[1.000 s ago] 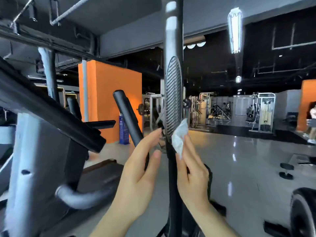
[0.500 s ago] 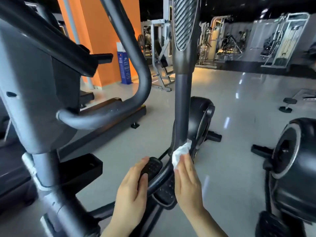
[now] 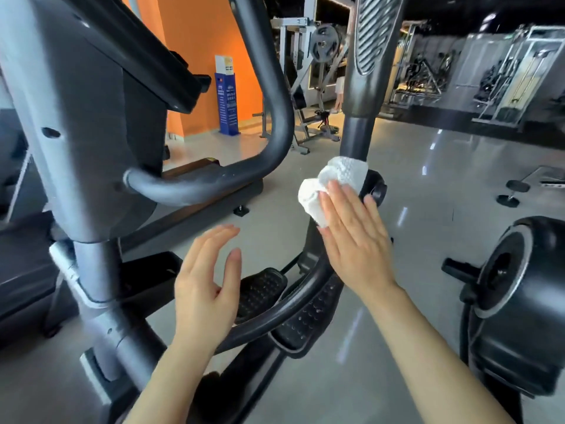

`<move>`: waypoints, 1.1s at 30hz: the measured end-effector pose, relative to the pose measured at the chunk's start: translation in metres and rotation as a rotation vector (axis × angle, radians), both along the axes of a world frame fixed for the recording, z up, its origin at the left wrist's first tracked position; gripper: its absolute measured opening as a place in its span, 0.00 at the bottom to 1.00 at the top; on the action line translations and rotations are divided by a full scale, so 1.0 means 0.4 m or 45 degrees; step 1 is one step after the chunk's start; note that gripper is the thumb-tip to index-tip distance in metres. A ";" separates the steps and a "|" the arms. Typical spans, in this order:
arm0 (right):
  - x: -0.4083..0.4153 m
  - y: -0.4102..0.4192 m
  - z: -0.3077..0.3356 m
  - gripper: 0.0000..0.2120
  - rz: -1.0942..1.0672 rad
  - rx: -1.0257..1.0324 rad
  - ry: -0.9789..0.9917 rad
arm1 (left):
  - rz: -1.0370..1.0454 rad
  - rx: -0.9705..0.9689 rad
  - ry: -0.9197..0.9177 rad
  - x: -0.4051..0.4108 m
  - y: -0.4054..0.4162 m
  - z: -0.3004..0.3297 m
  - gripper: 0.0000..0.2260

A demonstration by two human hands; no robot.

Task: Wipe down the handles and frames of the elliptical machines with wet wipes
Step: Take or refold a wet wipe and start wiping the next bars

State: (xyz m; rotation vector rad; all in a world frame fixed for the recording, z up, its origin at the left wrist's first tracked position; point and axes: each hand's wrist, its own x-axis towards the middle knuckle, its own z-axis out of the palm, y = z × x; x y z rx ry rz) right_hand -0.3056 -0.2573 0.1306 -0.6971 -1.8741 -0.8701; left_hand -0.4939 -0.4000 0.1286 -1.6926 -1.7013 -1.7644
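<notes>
Head view: two bare hands reach toward one elliptical machine (image 3: 91, 148) on a glossy gym floor (image 3: 428, 185) with open room at 3 o'clock. One white wet wipe (image 3: 328, 186) lies bunched against the dark upright handle bar (image 3: 354, 136) near centre. Right hand (image 3: 356, 240) presses the wipe to the bar with flat, straight fingers. Left hand (image 3: 204, 289), at 7 o'clock, hovers apart, fingers released and empty. Two textured foot pedals (image 3: 263, 289) sit below.
</notes>
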 end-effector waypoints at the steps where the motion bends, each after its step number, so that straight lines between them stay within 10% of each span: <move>1: 0.008 0.002 -0.029 0.20 -0.006 -0.003 -0.036 | 0.015 0.014 0.013 -0.011 0.000 0.004 0.12; 10: -0.037 -0.045 0.005 0.14 0.259 -0.118 0.046 | 0.283 0.156 0.148 -0.118 -0.001 0.038 0.17; 17: -0.283 -0.008 0.182 0.11 0.358 -0.355 0.220 | 0.109 0.073 -0.208 -0.124 0.016 0.047 0.30; 33: -0.396 -0.229 0.133 0.09 1.148 -0.803 0.394 | 0.134 0.157 -0.284 -0.126 -0.094 0.038 0.21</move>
